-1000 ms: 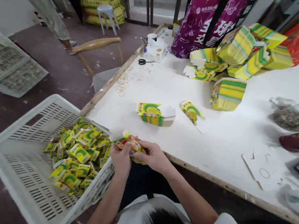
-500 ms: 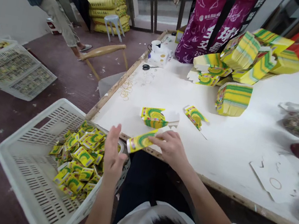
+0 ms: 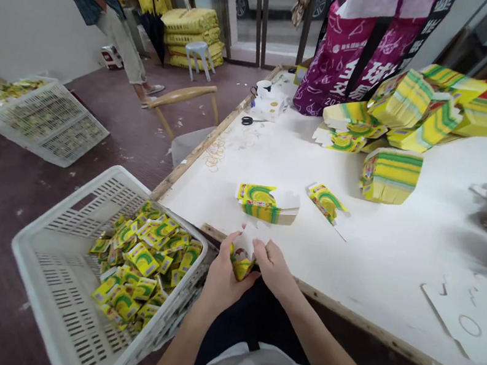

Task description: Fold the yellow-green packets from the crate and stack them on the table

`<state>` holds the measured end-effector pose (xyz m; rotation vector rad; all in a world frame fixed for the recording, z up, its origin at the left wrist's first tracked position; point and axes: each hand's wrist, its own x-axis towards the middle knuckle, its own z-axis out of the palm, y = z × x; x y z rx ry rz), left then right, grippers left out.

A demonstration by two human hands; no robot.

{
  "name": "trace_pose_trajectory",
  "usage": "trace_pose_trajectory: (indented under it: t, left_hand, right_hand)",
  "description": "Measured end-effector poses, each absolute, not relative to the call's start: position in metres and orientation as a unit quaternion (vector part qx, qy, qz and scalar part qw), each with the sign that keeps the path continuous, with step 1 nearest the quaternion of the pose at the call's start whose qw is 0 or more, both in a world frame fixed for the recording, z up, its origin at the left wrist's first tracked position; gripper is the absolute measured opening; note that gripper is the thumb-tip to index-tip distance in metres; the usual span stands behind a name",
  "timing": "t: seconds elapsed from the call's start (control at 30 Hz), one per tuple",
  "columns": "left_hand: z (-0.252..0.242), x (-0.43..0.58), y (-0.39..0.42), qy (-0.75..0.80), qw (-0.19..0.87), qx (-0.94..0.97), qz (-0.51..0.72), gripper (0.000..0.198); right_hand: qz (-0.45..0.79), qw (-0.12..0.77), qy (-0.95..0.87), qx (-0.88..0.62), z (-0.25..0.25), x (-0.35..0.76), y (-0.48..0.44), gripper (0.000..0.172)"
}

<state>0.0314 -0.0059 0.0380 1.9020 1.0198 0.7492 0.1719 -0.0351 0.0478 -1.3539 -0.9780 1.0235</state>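
Pinching w/ fingers of L hand carton, prob. to steady it, & appar. nipping white flap w/ fingertips of R hand; holding it at near edge of table, close to crate at left & carton stack just beyond, likely for quick reach.

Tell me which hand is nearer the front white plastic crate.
Left. The left hand is just right of the white plastic crate; the right hand is farther right.

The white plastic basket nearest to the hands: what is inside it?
Inside the white plastic basket lie many small yellow and green printed cardboard boxes. Their heap hides what lies underneath.
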Motion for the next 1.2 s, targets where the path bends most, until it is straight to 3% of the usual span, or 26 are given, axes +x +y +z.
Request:
trace_pose_trajectory:
  t: [0.1,0.2,0.33,0.47,0.57,0.67,0.77,0.9,1.0,1.13,1.2]
  left_hand:
    - [0.039,0.031,-0.005,0.373,0.391,0.776,0.325,0.069]
    - [0.041,0.028,0.001,0.387,0.408,0.772,0.295,0.062]
    - [0.031,0.027,0.007,0.393,0.422,0.785,0.226,0.061]
    - [0.015,0.032,0.007,0.373,0.321,0.811,0.316,0.064]
    - [0.019,0.027,0.010,0.408,0.335,0.789,0.314,0.060]
    - [0.035,0.015,0.017,0.408,0.386,0.789,0.251,0.052]
    - [0.048,0.007,0.024,0.392,0.411,0.796,0.210,0.054]
    - [0.054,0.009,0.028,0.367,0.414,0.811,0.189,0.053]
    - [0.050,0.015,0.026,0.373,0.379,0.815,0.229,0.054]
    - [0.042,0.019,0.022,0.397,0.483,0.659,0.418,0.057]
    - [0.038,0.018,0.022,0.396,0.539,0.478,0.569,0.054]
  right_hand:
    - [0.483,0.562,-0.377,-0.556,0.052,0.170,-0.033,0.043]
    - [0.490,0.558,-0.417,-0.524,0.049,0.171,-0.035,0.053]
    - [0.425,0.500,-0.562,-0.504,0.039,0.170,-0.042,0.064]
    - [0.350,0.472,-0.608,-0.534,0.031,0.173,-0.042,0.060]
    - [0.305,0.480,-0.600,-0.563,0.029,0.182,-0.040,0.060]
    - [0.324,0.420,-0.643,-0.553,0.033,0.196,-0.039,0.054]
    - [0.360,0.352,-0.685,-0.527,0.042,0.210,-0.039,0.035]
    - [0.378,0.344,-0.703,-0.495,0.056,0.218,-0.038,0.021]
    - [0.357,0.406,-0.658,-0.524,0.056,0.207,-0.038,0.028]
    - [0.349,0.507,-0.589,-0.524,0.051,0.198,-0.030,0.075]
    - [0.292,0.514,-0.567,-0.573,0.051,0.207,-0.016,0.068]
